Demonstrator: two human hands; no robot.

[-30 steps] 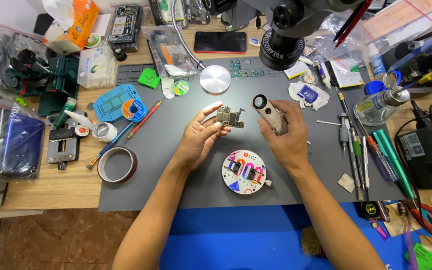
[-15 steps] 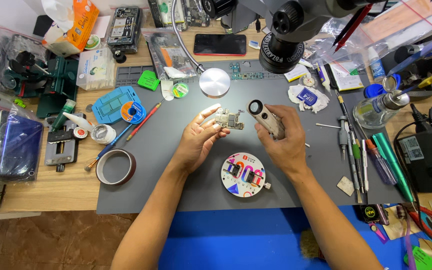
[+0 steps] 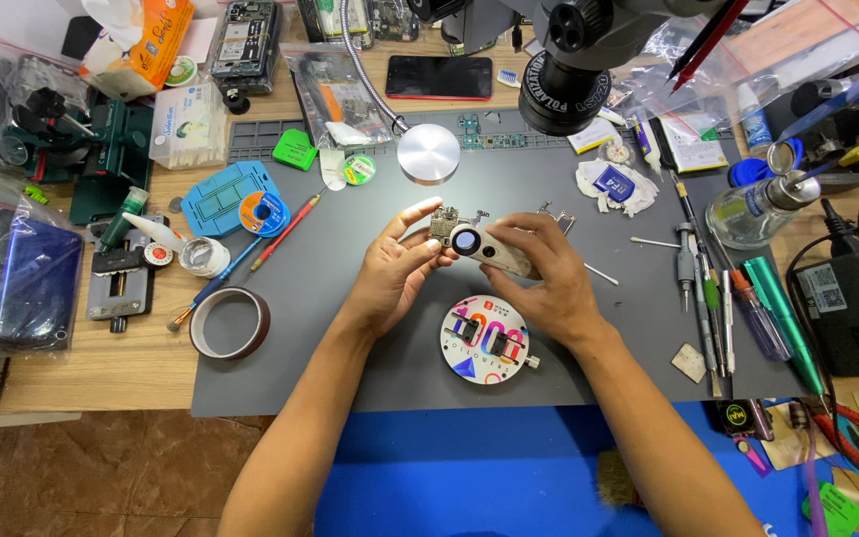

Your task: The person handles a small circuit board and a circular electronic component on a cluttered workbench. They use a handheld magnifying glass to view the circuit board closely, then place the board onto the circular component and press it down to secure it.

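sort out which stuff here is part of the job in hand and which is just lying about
In hand:
- left hand holding small green circuit board
- right hand holding silver pocket magnifier with round lens over the board

Lying about:
- brown tape roll
- round colourful disc
- clear glass bottle
- black phone

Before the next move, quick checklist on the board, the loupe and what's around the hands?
1. Small circuit board gripped in left hand: ok, pinched at its left edge.
2. Loupe held in right hand: ok, lens end sits right at the board.
3. Lens touching the board or just above it: cannot tell.
4. Round colourful disc clear of both hands: ok, it lies on the grey mat below them.
5. Metal bracket behind the right hand: ok, lying apart on the mat.
6. Microscope head over the hands: not ok, it sits farther back.
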